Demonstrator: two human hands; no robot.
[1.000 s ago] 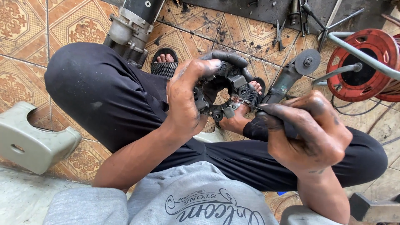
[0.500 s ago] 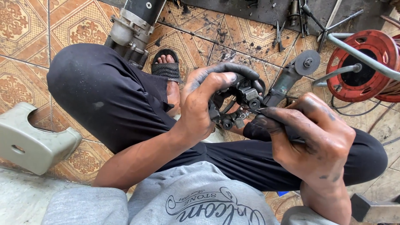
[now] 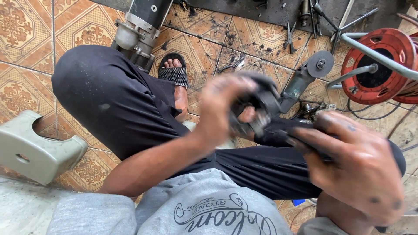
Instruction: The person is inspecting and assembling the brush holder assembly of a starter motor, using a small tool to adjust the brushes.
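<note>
— Bright, even daylight; the tiled floor (image 3: 39, 52) reads clearly, no glare, shadows soft and faint.

— Anything blurred?

— The left hand (image 3: 220, 109) and the dark part (image 3: 261, 102) it grips smear with motion; the right hand (image 3: 357, 167), near, is soft too. The far red reel (image 3: 383, 65) stays sharp, slightly bowed at the right edge.

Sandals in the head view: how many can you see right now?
1. A black sandal on the foot on the tiled floor, beyond the left knee. A second may be hidden behind the hands and the dark part they hold.
</note>
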